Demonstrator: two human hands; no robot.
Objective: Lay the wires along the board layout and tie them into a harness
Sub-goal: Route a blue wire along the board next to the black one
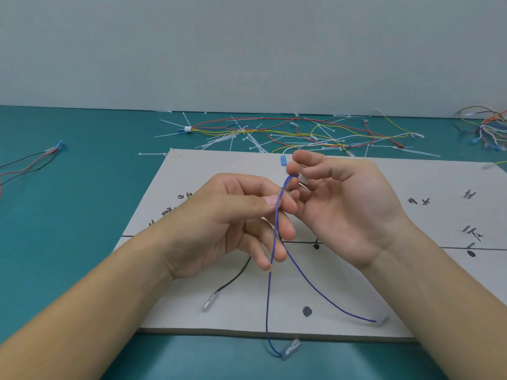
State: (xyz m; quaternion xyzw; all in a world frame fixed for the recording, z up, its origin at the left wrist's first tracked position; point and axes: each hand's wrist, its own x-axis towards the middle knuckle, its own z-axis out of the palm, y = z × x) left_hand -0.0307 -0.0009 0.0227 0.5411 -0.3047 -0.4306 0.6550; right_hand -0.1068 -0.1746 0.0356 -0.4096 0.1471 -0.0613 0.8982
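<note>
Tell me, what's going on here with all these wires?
A person is working on a wire harness by hand. The left hand pinches a blue wire between thumb and forefinger, and the right hand grips its top end. Both hands are above a pale layout board. Two blue strands hang down to clear end terminals. A black wire lies on the board. Loose coloured wires and white cable ties wait behind it.

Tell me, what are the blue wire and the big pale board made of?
The blue wire looks coated in matte plastic or rubber; it bends softly. The board seems like pale wood or fibreboard, dull, with a thick flat edge; hard to say which.
</note>
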